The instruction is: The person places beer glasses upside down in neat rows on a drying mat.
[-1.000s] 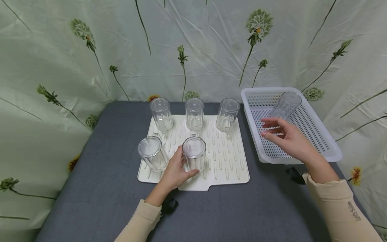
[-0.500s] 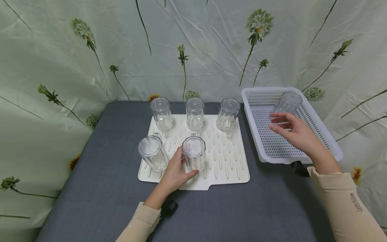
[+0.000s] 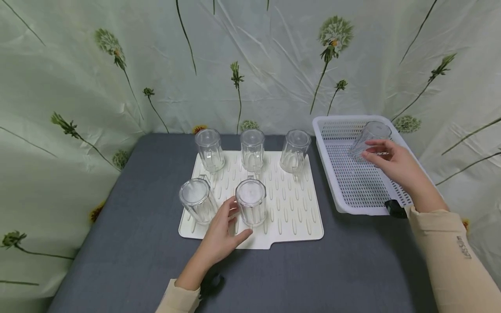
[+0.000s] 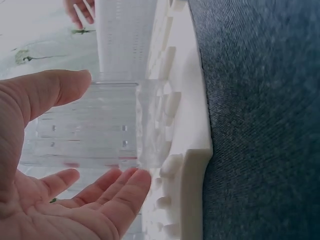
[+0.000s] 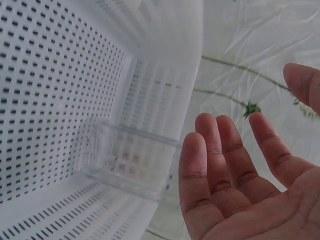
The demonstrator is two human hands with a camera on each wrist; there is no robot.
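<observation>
My left hand is spread beside the front middle glass mug, which stands upside down on a white draining mat. In the left wrist view the thumb and fingers lie on either side of that mug, loosely extended. My right hand hovers over the white perforated basket, close to a clear glass leaning in its far right corner. In the right wrist view the fingers are parted and hold nothing, with the glass beyond them.
Several other upturned glass mugs stand on the mat, including a front left one and a back right one. A dark grey cloth covers the table. Behind it hangs a flower-printed curtain.
My left hand has loosened from the front middle mug and drawn back slightly toward the lower left. The right hand has moved rightward and farther in, over the basket toward the glass.
</observation>
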